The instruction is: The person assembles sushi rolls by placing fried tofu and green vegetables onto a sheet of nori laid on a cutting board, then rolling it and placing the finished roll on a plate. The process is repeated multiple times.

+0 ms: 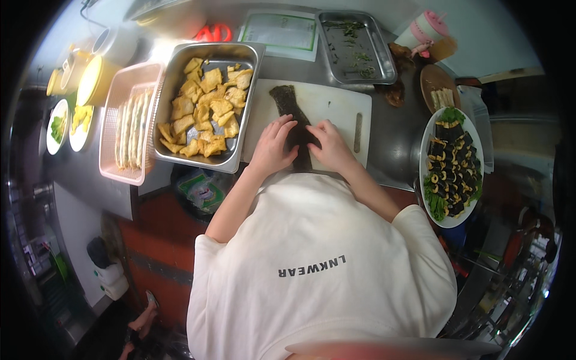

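Note:
A dark strip of nori (284,99) runs lengthwise over the white cutting board (345,108), its far end flat and bare. My left hand (273,144) has its bent fingertips and thumb at the strip's left edge. From the other side, my right hand (330,146) grips the right edge between curled fingers and thumb. Between the hands the nori looks dark, and I cannot make out whether anything lies on it. Left of the board stands a deep steel pan (255,78) holding yellow-brown fried pieces (211,108).
A pink basket (108,135) of long pale rolls is at the left, beside yellow tubs (99,84). Behind are red-handled scissors (213,33) and a steel tray (342,69) with leaf scraps. An oval platter (427,150) of nori rolls and lettuce stands right. Someone's leg (144,318) shows lower left.

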Demonstrator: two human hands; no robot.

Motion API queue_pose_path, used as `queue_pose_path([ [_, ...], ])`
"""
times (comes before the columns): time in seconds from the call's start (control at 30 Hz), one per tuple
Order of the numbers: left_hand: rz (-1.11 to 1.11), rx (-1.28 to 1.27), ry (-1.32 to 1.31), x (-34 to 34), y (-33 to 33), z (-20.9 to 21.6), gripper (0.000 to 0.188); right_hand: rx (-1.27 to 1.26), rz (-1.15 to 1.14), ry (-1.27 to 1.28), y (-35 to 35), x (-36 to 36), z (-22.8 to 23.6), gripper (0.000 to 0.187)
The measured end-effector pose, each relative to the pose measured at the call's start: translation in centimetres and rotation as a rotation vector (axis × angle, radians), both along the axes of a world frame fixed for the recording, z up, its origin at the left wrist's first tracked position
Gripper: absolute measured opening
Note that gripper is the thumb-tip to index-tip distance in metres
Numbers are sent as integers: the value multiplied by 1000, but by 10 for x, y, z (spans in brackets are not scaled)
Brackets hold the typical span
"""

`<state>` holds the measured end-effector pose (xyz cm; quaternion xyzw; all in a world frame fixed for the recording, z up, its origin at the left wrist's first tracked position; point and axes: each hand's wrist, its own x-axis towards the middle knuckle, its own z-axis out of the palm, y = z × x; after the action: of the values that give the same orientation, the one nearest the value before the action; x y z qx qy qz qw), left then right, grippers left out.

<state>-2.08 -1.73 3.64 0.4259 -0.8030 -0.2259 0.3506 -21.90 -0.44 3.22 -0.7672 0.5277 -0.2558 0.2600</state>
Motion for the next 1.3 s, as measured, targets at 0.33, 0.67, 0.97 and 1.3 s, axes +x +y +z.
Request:
queue_pose_path([
  [0.33, 191, -56, -117, 0, 22, -22, 38, 167, -75, -138, -19, -4, -6, 38],
  [0.67, 229, -81, -127, -2, 22, -21, 45, 523, -141, -844, -34, 0, 9, 42],
  [0.97, 196, 2, -106, 2, 21, -14, 76, 465, 18, -407, -6, 17, -17, 55],
  [1.3, 76, 71, -140, 12, 11, -1, 67, 299, -2, -459, -7, 17, -40, 54],
])
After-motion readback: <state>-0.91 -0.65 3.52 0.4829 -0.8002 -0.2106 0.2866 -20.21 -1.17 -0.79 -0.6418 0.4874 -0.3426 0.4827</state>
